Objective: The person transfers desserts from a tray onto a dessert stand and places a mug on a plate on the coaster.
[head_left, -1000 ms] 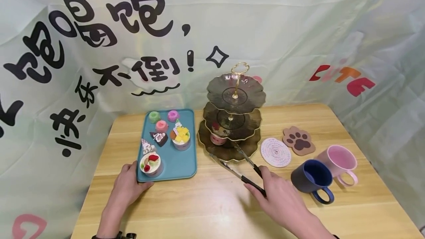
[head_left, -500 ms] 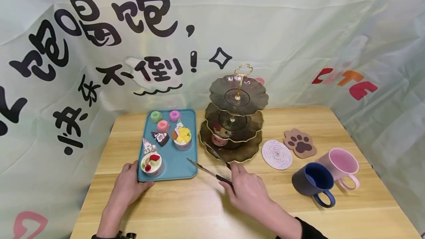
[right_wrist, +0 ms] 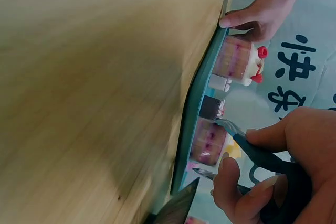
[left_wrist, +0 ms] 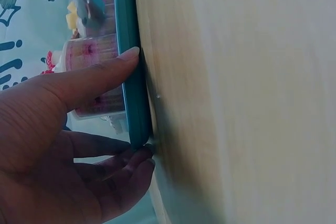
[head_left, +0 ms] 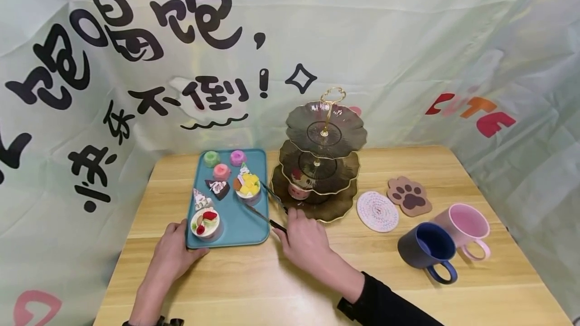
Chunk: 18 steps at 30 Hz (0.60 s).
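My left hand (head_left: 171, 250) holds the near left corner of a blue tray (head_left: 240, 228); the left wrist view shows the thumb on one edge and the fingers round the corner. My right hand (head_left: 305, 240) grips black-handled tongs (head_left: 280, 226). The tongs' tips are spread on either side of a dessert cup topped with yellow fruit pieces (head_left: 248, 185), at the tray's right; whether they touch it I cannot tell. Also on the tray are a dessert cup with red fruit (head_left: 207, 223), a chocolate cake slice (head_left: 218, 188), a white cake slice (head_left: 201, 200) and several small ring-shaped sweets (head_left: 221, 171).
Right of the tray stands a three-tier stand (head_left: 333, 205) with a dessert cup (head_left: 298, 191) on its bottom tier. Farther right are a round coaster (head_left: 377, 211), a paw-shaped coaster (head_left: 409, 196), a dark blue mug (head_left: 423, 248) and a pink mug (head_left: 464, 225). A printed cloth hangs behind.
My right hand has moved left with the tongs, from the stand's bottom tier to the yellow-topped dessert cup on the tray. My left hand stays at the tray's corner.
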### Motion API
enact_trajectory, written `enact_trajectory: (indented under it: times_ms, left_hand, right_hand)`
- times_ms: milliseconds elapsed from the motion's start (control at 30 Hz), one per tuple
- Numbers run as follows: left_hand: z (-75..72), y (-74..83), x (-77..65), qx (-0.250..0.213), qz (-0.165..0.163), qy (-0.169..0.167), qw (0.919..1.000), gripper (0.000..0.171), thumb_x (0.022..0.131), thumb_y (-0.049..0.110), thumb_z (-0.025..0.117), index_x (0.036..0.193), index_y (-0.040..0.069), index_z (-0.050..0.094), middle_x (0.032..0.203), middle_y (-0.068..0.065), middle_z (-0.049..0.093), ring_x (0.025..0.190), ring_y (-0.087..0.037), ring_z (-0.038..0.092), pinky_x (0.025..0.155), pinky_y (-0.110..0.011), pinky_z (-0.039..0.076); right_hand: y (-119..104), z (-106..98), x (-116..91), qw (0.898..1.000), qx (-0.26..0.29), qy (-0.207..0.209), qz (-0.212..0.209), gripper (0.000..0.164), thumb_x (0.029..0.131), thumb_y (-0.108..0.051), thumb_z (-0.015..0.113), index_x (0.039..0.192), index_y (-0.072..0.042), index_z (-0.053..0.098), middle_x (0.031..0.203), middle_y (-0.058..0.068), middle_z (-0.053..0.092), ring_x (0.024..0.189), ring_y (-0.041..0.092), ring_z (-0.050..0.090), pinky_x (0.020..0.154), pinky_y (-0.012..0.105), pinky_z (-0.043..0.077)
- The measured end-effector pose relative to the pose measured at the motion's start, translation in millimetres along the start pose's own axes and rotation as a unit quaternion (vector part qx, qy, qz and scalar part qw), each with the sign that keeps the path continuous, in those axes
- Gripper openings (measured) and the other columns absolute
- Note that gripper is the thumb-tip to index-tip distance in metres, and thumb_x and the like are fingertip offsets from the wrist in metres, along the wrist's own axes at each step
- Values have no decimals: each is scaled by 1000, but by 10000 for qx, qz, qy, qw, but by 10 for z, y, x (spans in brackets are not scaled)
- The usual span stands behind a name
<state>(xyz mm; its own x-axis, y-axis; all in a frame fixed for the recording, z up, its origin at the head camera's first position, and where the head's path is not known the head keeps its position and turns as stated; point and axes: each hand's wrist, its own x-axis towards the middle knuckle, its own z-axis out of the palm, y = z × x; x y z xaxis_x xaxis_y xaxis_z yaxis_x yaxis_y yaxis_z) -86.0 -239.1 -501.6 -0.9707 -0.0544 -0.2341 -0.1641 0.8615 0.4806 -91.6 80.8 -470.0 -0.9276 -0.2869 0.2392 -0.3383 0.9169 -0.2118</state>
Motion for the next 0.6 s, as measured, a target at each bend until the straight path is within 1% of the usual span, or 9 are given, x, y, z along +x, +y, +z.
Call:
enact_trajectory:
  times_ms: [200,367,600]
  left_hand:
    - [-14,5,8,-4,-56,-58,10000,106,85,32,92,156,-18,31,139,-40,46,121,-53,55,104,-67,49]
    - [-23,15,2,28,-43,-55,10000,104,85,31,92,155,-18,32,139,-40,47,121,-52,55,104,-67,49]
    - [-10,12,7,60,-103,-72,9999,105,85,30,92,156,-19,31,140,-41,46,122,-53,54,104,-67,49]
  right_hand:
    - [-83,79,106,9999,-91,-47,-6,45,96,-41,77,96,0,59,75,9,53,56,32,62,42,40,46]
    - [-120,110,171,9997,-202,48,-82,44,96,-40,77,95,0,59,74,9,52,56,32,62,43,40,48]
    - [-133,164,241,9995,-267,-100,-115,44,96,-42,77,95,-1,60,74,8,54,55,32,62,43,40,49]
